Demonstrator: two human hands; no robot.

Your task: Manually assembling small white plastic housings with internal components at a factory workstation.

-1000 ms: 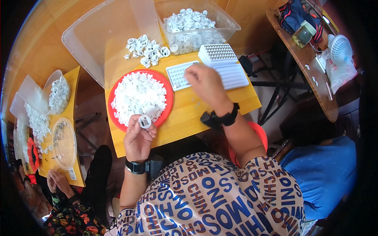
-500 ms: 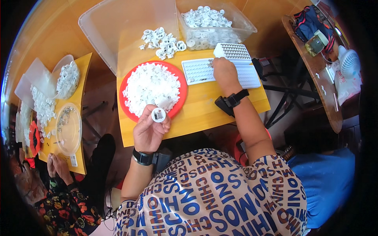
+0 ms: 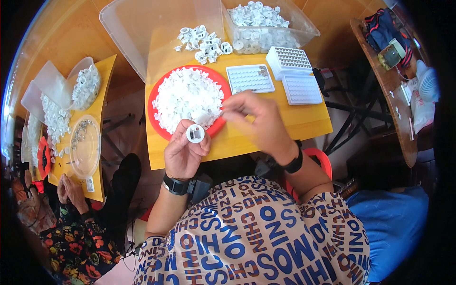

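My left hand [image 3: 184,152] grips a small round white plastic housing [image 3: 195,134], its open face up, with a dark and metallic insert inside. My right hand [image 3: 259,121], somewhat blurred, hovers just right of it with thumb and fingertips pinched together. What is in that pinch, if anything, is too small to make out. Behind the left hand, a red round tray [image 3: 151,108] carries a heap of small white plastic parts [image 3: 187,97]. A white ridged tray [image 3: 248,84] lies beyond my right hand, with small metallic pieces [image 3: 262,71] at its far right corner.
Stacked white trays [image 3: 290,61] filled with small round pieces stand at the back right, beside another white tray [image 3: 301,90]. A clear bin [image 3: 270,40] of white parts and a loose pile of white housings [image 3: 204,43] sit farther back. At left, another person's hands [image 3: 71,191] rest by a second table.
My right hand has left the white ridged tray and come left and nearer, close to the housing. My left hand still holds the housing. The view has shifted slightly.
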